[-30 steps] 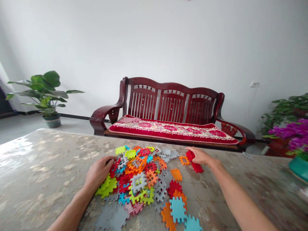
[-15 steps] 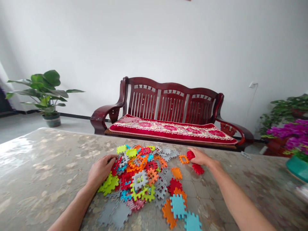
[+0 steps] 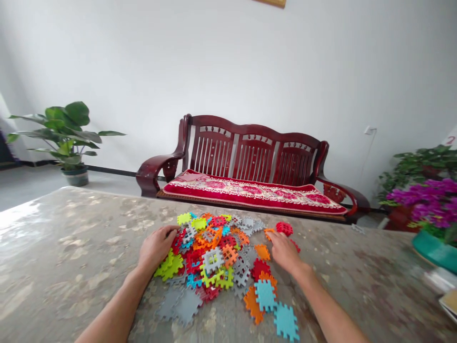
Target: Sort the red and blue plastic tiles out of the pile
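A heap of interlocking plastic pieces [image 3: 212, 259] with notched edges, in several colours, lies on the table. At its left side rests my left hand [image 3: 157, 245], its fingers loosely apart against the heap near some red and lime-green pieces [image 3: 170, 267]; nothing shows lifted in it. To the right of the heap, my right hand [image 3: 285, 250] has its fingertips closed on a small orange piece [image 3: 268, 232], partly hidden by them. Just beyond is a round red piece [image 3: 284, 228]. Another red piece [image 3: 295, 246] is partly covered by that hand.
Light-blue pieces [image 3: 285, 321] lie nearest me, right of the heap. Flat grey pieces [image 3: 187, 305] are at the front left. A teal flower pot [image 3: 433, 250] stands on the table's right side. Beyond the table is a wooden bench [image 3: 255, 147] with a red cover [image 3: 228, 190].
My right hand has left the round red piece and shifted left and towards me onto the orange piece. My left hand stays at the heap's edge. The view has shifted slightly.
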`<state>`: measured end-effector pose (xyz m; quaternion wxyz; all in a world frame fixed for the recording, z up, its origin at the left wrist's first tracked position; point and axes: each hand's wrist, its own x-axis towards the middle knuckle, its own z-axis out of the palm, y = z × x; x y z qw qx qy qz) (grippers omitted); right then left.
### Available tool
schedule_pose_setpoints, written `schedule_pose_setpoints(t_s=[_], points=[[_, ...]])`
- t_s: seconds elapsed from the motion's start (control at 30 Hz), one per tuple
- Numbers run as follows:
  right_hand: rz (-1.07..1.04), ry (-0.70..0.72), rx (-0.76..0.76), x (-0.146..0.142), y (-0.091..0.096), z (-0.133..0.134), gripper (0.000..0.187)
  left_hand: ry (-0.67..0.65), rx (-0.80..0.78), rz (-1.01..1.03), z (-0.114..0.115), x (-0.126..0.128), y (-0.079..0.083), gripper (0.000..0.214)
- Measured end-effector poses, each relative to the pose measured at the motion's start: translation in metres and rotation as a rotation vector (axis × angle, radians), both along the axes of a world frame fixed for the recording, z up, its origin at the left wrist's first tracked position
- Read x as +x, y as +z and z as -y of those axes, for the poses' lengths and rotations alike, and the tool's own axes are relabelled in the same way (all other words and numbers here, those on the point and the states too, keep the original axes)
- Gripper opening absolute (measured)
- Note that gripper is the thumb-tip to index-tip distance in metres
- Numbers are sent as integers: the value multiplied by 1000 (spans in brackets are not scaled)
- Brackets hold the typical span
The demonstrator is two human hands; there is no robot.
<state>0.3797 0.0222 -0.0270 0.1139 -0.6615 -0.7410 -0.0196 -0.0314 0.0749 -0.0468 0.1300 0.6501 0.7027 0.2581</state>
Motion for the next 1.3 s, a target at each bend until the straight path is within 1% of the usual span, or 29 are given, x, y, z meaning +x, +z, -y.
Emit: schedule_pose_setpoints(t_s=[0.07, 0.13, 0.2, 0.27, 0.37, 0.53, 0.7, 0.77, 0.83, 0.87, 1.0, 1.07, 1.13, 1.2, 1.3], points=[[-115, 31, 16, -4, -6, 3, 63, 1, 3, 2, 1, 1, 1, 39], [-291, 48, 20, -7, -10, 6, 61, 2, 12, 3, 1, 2, 2, 39], [-473, 38, 48, -9, -11, 12, 54, 3, 13, 4, 2, 2, 3, 40], [-577, 10, 87, -11, -11, 20, 43, 4, 8, 13, 2, 1, 4, 41], [-607, -41, 68, -14, -9, 35, 29, 9, -7, 43, 1, 0, 4, 43], [-614, -38, -25, -22, -11, 55, 27, 19, -7, 78, 1, -2, 3, 44], [-626, -78, -97, -25, -22, 54, 23, -5, -10, 91, 1, -3, 3, 42], [-671, -74, -102, -24, -26, 51, 21, -6, -18, 98, 1, -3, 2, 42], [-753, -59, -64, -23, -28, 49, 21, 1, -21, 104, 0, -3, 2, 42], [-798, -57, -22, -22, -27, 48, 22, 8, -20, 107, 0, -4, 1, 41], [-930, -130, 220, -11, -22, 46, 27, 27, -2, 111, -1, -4, 0, 37], [-915, -180, 333, 0, -20, 46, 27, 35, 1, 107, -1, -4, 0, 36], [-840, -205, 387, 11, -22, 46, 23, 40, 0, 103, -2, -5, -1, 36], [-738, -193, 369, 21, -25, 49, 19, 38, 1, 104, -3, -5, -1, 36], [-597, -186, 325, 25, -30, 53, 26, 33, 7, 107, -5, -7, -3, 37]])
